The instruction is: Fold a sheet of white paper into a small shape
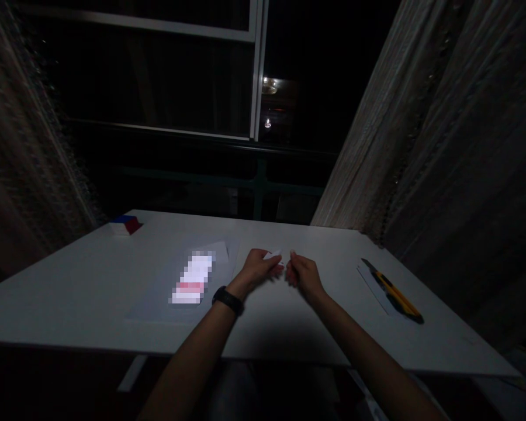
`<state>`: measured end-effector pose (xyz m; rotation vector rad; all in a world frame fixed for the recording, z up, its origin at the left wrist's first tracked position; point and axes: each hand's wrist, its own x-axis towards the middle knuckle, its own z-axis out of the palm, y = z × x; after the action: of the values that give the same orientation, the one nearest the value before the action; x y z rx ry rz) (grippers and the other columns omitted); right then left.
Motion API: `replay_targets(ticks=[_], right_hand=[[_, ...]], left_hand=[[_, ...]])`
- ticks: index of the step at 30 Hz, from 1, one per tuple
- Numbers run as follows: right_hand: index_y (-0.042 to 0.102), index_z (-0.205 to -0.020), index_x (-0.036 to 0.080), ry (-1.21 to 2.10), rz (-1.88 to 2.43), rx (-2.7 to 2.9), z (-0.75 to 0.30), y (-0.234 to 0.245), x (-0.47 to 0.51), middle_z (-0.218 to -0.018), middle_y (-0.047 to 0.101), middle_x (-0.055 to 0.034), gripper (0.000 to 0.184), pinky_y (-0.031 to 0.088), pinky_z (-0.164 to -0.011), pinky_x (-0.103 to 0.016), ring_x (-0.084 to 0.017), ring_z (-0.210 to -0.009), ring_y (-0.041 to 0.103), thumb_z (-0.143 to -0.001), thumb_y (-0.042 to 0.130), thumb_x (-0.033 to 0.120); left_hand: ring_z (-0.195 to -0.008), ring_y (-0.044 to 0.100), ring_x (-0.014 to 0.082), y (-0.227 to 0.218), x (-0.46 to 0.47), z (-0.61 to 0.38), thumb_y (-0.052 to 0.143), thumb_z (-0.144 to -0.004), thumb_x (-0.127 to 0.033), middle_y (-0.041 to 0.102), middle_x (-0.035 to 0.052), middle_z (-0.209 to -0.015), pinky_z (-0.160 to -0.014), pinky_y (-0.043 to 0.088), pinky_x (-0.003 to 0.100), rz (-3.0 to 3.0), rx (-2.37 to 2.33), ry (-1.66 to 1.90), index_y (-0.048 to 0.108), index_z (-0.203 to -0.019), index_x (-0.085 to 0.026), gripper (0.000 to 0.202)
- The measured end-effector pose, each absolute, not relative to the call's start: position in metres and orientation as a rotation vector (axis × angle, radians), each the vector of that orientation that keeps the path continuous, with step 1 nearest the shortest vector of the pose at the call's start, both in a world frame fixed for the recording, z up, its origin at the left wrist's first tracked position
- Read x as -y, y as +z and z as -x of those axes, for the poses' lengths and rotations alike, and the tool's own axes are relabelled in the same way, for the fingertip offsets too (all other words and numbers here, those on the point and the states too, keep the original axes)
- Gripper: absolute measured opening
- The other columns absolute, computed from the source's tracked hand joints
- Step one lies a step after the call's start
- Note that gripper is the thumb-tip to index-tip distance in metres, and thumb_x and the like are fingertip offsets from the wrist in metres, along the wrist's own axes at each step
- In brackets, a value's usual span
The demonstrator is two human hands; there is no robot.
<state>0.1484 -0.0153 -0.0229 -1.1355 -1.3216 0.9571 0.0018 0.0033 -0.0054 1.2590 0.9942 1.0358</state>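
Note:
My left hand (262,266), with a black band on its wrist, pinches a small white piece of paper (272,255) between thumb and fingers above the white table (272,336). Just right of the paper is my right hand (304,273), its fingers curled and thumb pressed to the fingertips. Whether anything small sits in that pinch is too dark to see. A small gap shows between the two hands.
A bright blurred-out screen (193,278) lies on a pale sheet (151,307) at left. Behind it stands a blue, red and white block (126,225). A yellow and black utility knife (397,295) lies at right. Curtains (368,134) flank a dark window.

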Motion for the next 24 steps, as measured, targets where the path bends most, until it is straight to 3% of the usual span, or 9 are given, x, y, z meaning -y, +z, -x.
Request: replay_targets(ticks=[3, 11, 19, 24], right_hand=[[0.05, -0.055, 0.018, 1.066, 1.103, 1.314, -0.144, -0.028, 0.013, -0.039, 0.048, 0.0027, 0.048, 0.027, -0.03, -0.021, -0.008, -0.029, 0.039, -0.074, 0.049, 0.063], [0.045, -0.057, 0.02, 0.966, 1.145, 1.403, -0.139, -0.024, 0.019, -0.038, 0.04, 0.0069, 0.041, 0.024, -0.033, -0.021, -0.008, -0.031, 0.033, -0.076, 0.051, 0.056], [0.048, -0.066, 0.02, 0.564, 1.19, 1.607, -0.142, -0.02, 0.023, -0.052, 0.048, 0.0034, 0.035, 0.033, -0.048, -0.024, -0.012, -0.05, 0.043, -0.082, 0.042, 0.05], [0.048, -0.07, 0.019, 0.434, 1.208, 1.702, -0.144, -0.016, 0.028, -0.057, 0.047, 0.0034, 0.031, 0.033, -0.052, -0.024, -0.012, -0.054, 0.043, -0.086, 0.038, 0.045]], left_hand=[[-0.045, 0.056, 0.0104, -0.012, -0.008, -0.003, 0.063, -0.073, -0.031, 0.065, 0.008, -0.059, -0.043, 0.042, 0.02, -1.359, -1.048, 1.082, 0.06, -0.064, -0.008, 0.025], [-0.046, 0.058, 0.0113, -0.014, -0.008, -0.001, 0.061, -0.074, -0.034, 0.065, 0.0087, -0.059, -0.043, 0.043, 0.02, -1.434, -1.073, 1.075, 0.061, -0.064, -0.008, 0.028], [-0.047, 0.056, 0.0103, -0.01, -0.005, -0.002, 0.063, -0.072, -0.042, 0.064, 0.0089, -0.061, -0.044, 0.041, 0.02, -1.356, -0.96, 1.093, 0.06, -0.069, -0.008, 0.034], [-0.045, 0.053, 0.0093, -0.01, -0.006, 0.001, 0.063, -0.07, -0.046, 0.061, 0.0055, -0.059, -0.044, 0.04, 0.02, -1.402, -0.905, 1.048, 0.059, -0.071, -0.01, 0.037]])
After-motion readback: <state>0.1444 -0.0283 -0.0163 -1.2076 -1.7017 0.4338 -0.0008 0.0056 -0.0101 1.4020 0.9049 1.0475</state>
